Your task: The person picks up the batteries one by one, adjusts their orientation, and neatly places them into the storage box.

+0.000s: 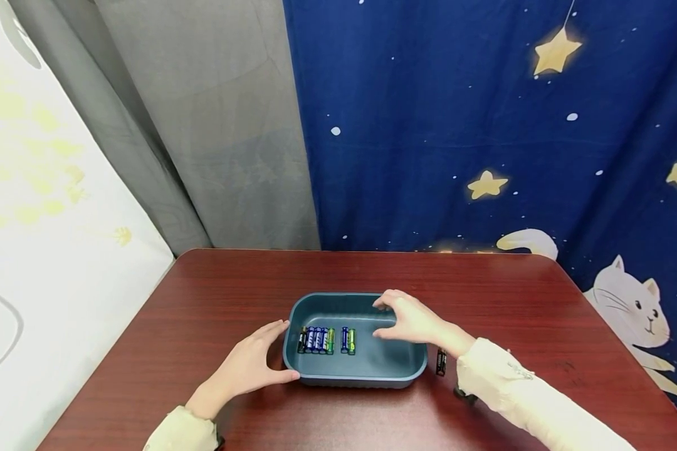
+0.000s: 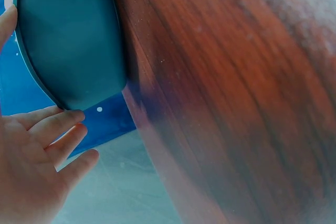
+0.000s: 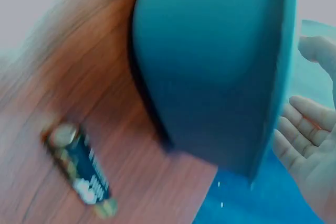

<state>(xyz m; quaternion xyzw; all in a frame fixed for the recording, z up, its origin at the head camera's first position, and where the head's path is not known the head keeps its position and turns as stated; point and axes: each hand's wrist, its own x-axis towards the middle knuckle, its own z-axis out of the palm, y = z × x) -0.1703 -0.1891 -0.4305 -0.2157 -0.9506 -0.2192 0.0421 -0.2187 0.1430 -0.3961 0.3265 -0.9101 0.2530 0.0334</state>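
Note:
A blue-green plastic bin (image 1: pixel 355 381) sits on the table with batteries lying in it. At its left end is a row of several batteries (image 1: pixel 317 340) in black, blue and green; beside the row lies a blue and green pair (image 1: pixel 348 341). My left hand (image 1: pixel 254 360) spans the bin's left end, fingertips and thumb touching the rim, fingers mostly straight. Over the bin's right part, my right hand (image 1: pixel 407 319) is held with thumb and fingers spread, holding nothing. Outside the bin, below my right wrist, lies a black battery (image 1: pixel 441 362), seen larger in the right wrist view.
The reddish-brown wooden table (image 1: pixel 248 275) reaches back to a grey curtain (image 1: pixel 220 156) and a blue star-patterned curtain (image 1: pixel 406 156). A white patterned surface (image 1: pixel 51 282) borders it on the left.

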